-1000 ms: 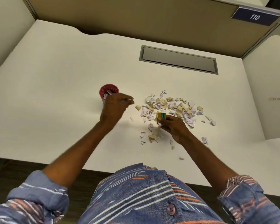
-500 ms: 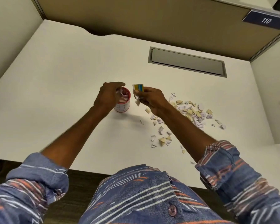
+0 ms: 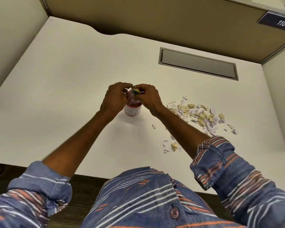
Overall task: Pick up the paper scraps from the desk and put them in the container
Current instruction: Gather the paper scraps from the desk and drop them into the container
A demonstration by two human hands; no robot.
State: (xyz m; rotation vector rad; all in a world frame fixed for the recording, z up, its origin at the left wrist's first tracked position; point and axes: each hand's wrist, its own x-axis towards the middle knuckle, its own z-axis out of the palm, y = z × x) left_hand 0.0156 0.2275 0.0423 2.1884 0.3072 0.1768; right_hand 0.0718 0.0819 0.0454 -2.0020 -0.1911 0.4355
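In the head view, the person is holding both hands together directly over the mouth of the container, a small red-rimmed cup with a white label standing near the middle of the surface. The right hand is pinching a coloured scrap, yellow and blue, between thumb and fingertips just above the opening, where pale scraps are already showing inside. The left hand is curling its fingers over the near-left side of the rim; whether it is grasping a scrap or only steadying the cup cannot be told. The main pile of paper scraps, white and tan, is lying toward the right edge of the surface, well apart from the container, with a single stray piece between them and a small cluster nearer the front edge, partly under the right forearm. A recessed panel is sitting toward the far edge. The scraps are looking very light, thin and limp, likely to flutter or cling to fingers, and lying flat they are offering little edge; pinching several at once from the heap, or sliding them into a bunch first, is probably working better than lifting singles. The cup is likely light enough to tip if knocked.
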